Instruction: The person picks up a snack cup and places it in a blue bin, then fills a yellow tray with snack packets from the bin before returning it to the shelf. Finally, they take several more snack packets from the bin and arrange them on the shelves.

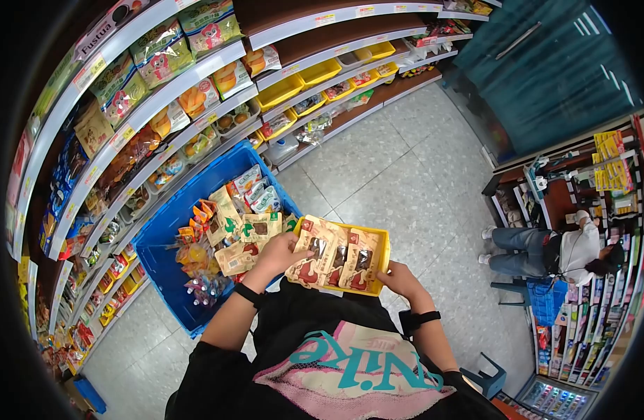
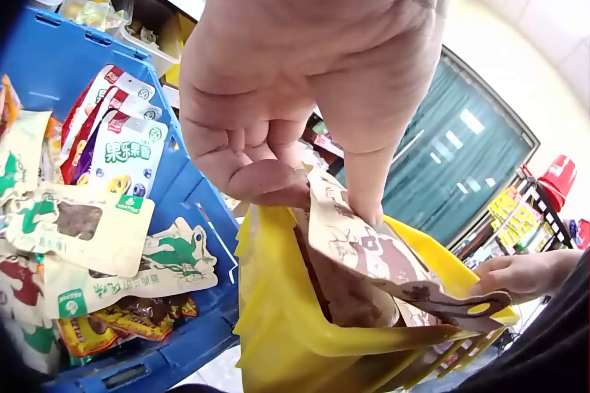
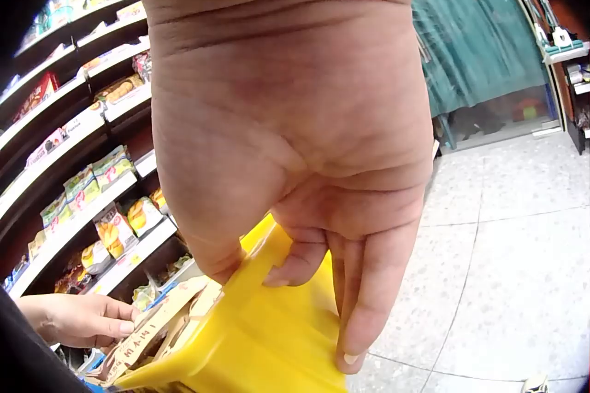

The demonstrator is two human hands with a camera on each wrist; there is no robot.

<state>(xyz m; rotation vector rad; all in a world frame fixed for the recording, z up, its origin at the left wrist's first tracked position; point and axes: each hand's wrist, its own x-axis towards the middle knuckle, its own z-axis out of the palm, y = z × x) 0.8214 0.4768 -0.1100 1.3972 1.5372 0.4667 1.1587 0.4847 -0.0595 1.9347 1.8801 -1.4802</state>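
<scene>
In the head view, a shallow yellow plastic basket [image 1: 383, 246] is held in front of the chest. Beige snack pouches with dark windows and brown-red print stand in a row inside it. My left hand [image 1: 277, 255] pinches the leftmost pouch [image 1: 311, 245] at its edge, thumb on one face; the left wrist view has this pouch [image 2: 364, 241] leaning over the basket's rim. On the opposite end, my right hand [image 1: 402, 280] grips the basket wall, thumb on one side and fingers on the other, as the right wrist view shows the yellow wall [image 3: 267, 328] close up.
A blue crate [image 1: 210, 175] with mixed snack packs [image 1: 262, 227] sits left of the basket. Curved store shelves [image 1: 217, 63] run along the left and back. At right, another person [image 1: 546, 252] stands by shelves, near a dark stool [image 1: 484, 374]. Grey tiled floor [image 1: 378, 161] lies between.
</scene>
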